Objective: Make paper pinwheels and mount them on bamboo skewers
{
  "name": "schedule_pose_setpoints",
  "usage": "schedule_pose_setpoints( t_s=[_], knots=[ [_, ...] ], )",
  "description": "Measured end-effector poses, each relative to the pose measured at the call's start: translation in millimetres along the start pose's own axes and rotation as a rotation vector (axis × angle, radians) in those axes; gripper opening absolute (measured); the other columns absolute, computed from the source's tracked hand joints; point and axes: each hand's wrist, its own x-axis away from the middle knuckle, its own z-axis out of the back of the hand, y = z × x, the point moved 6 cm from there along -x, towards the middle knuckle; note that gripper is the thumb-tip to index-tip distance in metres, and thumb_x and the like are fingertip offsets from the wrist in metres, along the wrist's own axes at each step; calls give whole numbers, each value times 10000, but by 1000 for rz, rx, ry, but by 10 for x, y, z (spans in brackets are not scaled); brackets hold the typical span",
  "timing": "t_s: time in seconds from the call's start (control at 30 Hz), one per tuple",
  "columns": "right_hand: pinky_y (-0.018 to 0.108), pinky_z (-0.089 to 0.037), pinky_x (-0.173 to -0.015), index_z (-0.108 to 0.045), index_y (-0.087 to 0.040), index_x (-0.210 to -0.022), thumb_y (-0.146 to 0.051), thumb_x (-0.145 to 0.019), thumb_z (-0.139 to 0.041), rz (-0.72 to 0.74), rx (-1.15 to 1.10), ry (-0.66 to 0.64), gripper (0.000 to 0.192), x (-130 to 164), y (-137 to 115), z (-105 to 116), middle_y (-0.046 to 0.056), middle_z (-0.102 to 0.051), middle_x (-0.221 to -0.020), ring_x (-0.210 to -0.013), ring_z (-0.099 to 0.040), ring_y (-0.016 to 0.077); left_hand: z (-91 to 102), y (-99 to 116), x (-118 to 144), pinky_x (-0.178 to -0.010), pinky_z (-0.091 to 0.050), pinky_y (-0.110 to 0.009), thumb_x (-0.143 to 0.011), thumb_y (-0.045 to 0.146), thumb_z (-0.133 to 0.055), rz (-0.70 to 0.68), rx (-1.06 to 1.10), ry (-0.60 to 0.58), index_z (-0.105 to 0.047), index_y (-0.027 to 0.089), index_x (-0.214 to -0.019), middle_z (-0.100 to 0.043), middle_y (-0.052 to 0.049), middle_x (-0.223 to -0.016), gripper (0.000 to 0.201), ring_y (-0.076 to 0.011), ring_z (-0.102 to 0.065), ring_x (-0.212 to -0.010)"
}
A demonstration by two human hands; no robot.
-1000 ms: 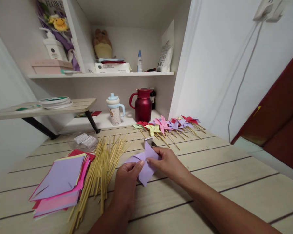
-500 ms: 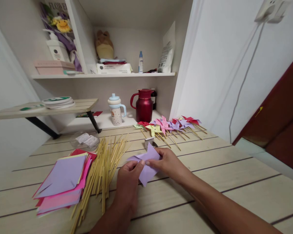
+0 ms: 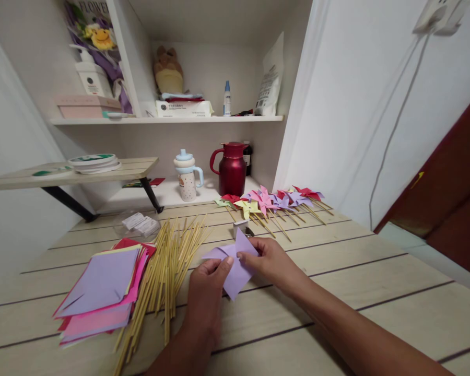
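A purple paper pinwheel [image 3: 237,277], partly folded, is held between both hands above the table. My left hand [image 3: 207,282] pinches it near the middle, thumb on top. My right hand [image 3: 266,261] grips its right side, with the thumb pressed on the paper and the fingers behind. One blade points up and another points left. To the left lie many thin wooden sticks [image 3: 168,271] and a stack of coloured paper squares [image 3: 97,282] with a cut purple sheet on top. Just behind the paper stands a small grey-white object [image 3: 241,228], partly hidden.
Finished pinwheels on sticks [image 3: 262,201] lie at the back right. A clear dish [image 3: 137,224] with small white packets is at back left, near a raised wooden stand [image 3: 137,168]. A red jug [image 3: 233,169] and a light blue-topped cup [image 3: 187,177] stand in the white shelf.
My right thumb has shifted slightly to the right and up from the pinwheel's middle. Both hands still hold the purple paper. The view has moved very slightly.
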Motion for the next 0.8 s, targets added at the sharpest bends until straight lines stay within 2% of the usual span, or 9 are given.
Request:
schedule_pose_setpoints(
  t_s=[0.43, 0.67, 0.8],
  knots=[
    [232, -382, -534, -692, -130, -771, -262, -674, -689, -41, -29, -12, 164, 11, -3, -23, -9, -632, -639, -561, -518, 129, 22, -9, -13, -575, -417, -268, -663, 420, -772, -22, -32, 36, -717, 154, -732, -645, -8, -613, 281, -142, -541, -566],
    [259, -433, -617, -714, -113, -844, -432, -689, -761, -117, -213, -67, 357, 58, -51, -90, 26, -679, -710, -616, -568, 141, 70, 3, -10, -560, -400, -264, -642, 421, -779, -29, -40, 89, -707, 156, -724, -633, 0, -602, 286, -141, -539, -558],
    [268, -450, -628, -720, -108, -846, -471, -674, -782, -139, -202, -85, 406, 83, -66, -109, 40, -692, -721, -635, -591, 154, 71, 26, 14, -552, -392, -259, -627, 427, -790, -31, -28, 98, -696, 162, -694, -629, 4, -587, 288, -141, -539, -552]
  ],
)
